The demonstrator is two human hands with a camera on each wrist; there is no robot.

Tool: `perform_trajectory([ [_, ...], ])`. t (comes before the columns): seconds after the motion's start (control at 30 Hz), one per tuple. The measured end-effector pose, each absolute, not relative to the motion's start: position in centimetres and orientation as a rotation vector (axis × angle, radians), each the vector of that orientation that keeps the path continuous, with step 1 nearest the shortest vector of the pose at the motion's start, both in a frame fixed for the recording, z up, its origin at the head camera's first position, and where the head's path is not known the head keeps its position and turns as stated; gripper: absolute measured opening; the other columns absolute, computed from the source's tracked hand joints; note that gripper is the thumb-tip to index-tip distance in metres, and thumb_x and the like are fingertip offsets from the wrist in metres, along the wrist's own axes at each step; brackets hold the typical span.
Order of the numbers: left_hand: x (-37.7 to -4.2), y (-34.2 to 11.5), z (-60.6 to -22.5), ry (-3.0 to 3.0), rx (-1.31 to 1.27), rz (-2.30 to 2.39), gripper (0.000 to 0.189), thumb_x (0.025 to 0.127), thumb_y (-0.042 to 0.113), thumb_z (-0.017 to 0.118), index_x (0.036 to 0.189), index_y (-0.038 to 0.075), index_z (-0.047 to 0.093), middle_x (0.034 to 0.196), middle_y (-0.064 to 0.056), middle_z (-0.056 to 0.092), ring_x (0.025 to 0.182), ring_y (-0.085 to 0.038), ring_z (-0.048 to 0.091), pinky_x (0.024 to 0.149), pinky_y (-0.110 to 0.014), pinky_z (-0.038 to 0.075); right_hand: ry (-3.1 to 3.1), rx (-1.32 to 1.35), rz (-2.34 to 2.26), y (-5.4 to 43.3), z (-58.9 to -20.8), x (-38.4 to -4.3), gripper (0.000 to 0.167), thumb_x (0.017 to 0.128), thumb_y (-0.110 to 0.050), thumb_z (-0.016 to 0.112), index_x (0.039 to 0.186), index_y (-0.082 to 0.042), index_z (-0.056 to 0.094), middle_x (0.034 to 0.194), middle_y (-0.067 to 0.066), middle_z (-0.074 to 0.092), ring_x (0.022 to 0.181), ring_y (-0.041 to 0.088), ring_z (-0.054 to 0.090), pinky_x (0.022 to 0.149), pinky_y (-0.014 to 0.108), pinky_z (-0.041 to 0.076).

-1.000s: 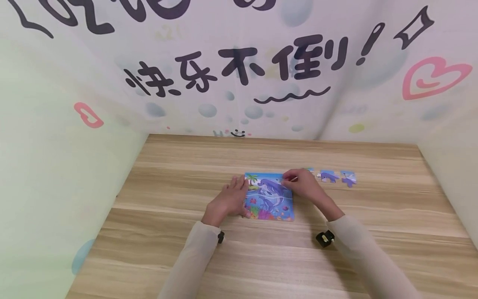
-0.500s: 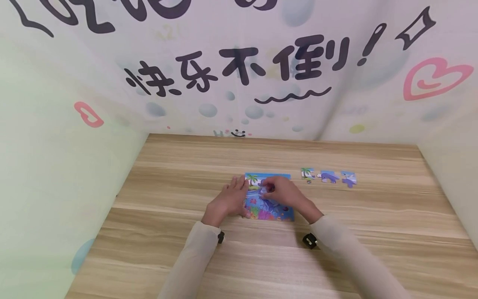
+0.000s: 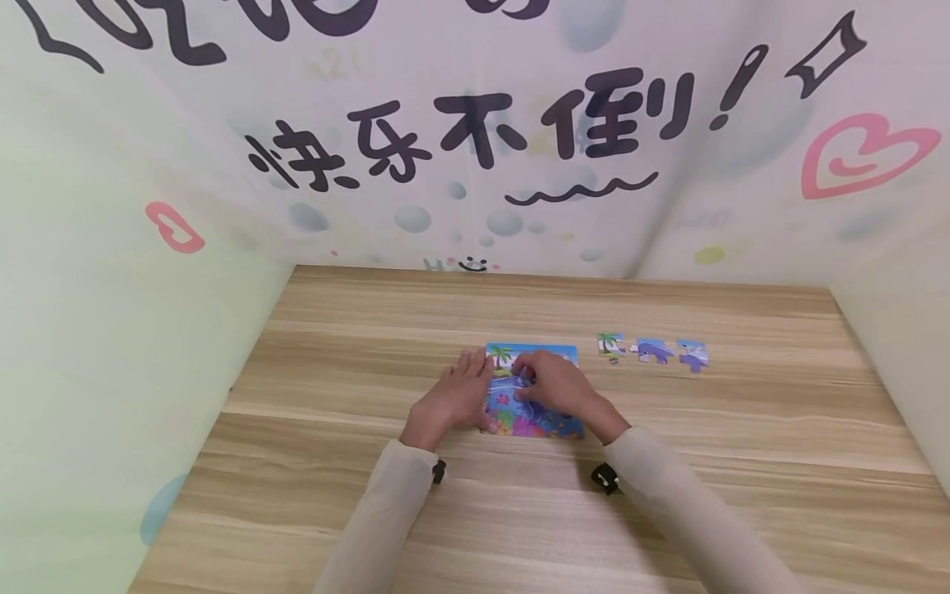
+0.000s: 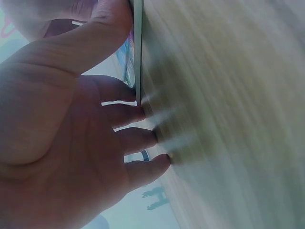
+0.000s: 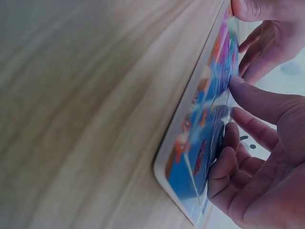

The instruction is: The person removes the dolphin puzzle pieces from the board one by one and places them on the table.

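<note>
A dolphin jigsaw puzzle in a thin board (image 3: 545,429) lies flat on the table. My left hand (image 3: 462,392) rests along the board's left side. Its fingers are straight with tips on the tabletop, and the thumb is at the board's edge in the left wrist view. My right hand (image 3: 557,384) bends over the middle of the picture. In the right wrist view its thumb (image 5: 255,100) and fingertips touch the puzzle's surface, slightly apart, while the other fingers curl. I cannot tell whether a piece is pinched there. The right hand hides part of the dolphin picture.
To the board's right lie three loose puzzle pieces in a row: a palm tree piece (image 3: 610,343), a purple dolphin piece (image 3: 655,351) and another dolphin piece (image 3: 693,353). Behind the wooden table (image 3: 356,330) hangs a printed cloth (image 3: 416,235).
My right hand has moved left from the board's top right corner to the middle of the puzzle, uncovering the palm tree piece. The left hand has stayed in place.
</note>
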State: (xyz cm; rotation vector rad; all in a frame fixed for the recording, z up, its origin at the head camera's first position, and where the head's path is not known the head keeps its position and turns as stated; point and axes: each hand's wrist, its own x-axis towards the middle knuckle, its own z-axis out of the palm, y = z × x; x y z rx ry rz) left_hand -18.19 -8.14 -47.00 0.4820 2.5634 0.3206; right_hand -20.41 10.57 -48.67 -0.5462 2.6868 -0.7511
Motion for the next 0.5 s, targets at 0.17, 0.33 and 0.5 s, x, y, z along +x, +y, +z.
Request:
perform_trajectory([
  [0.17,-18.18,-8.13,-47.07,2.56,0.479,0.32,0.11,0.08,0.041,0.081,0.159,0.004,0.013,0.167,-0.014,0.001,0.153,-0.034,-0.001,0.122,-0.052,0.014,2.685,-0.549,-0.782,10.63,-48.9,-20.45,0.027,0.083,-0.018,0.08,0.107,-0.015,0.068,0.099,0.006,0.069,0.09,0.02,0.063,0.079,0.041,0.055],
  [0.33,-18.16,-8.18,-47.14,2.565,0.483,0.31,0.11,0.08,0.041,0.081,0.159,0.005,0.013,0.167,-0.015,0.001,0.153,-0.035,-0.001,0.123,-0.052,0.013,2.684,-0.566,-0.824,10.76,-48.87,-20.34,0.023,0.086,-0.013,0.077,0.107,-0.014,0.067,0.096,0.005,0.07,0.085,0.018,0.063,0.078,0.039,0.055],
  [0.5,-18.12,-8.14,-47.14,2.564,0.485,0.311,0.11,0.08,0.041,0.08,0.159,0.004,0.013,0.167,-0.015,0.001,0.153,-0.035,0.0,0.123,-0.053,0.014,2.668,-0.561,-0.874,10.99,-48.69,-20.27,0.022,0.087,-0.009,0.075,0.107,-0.009,0.067,0.09,0.005,0.071,0.079,0.016,0.064,0.074,0.035,0.055],
])
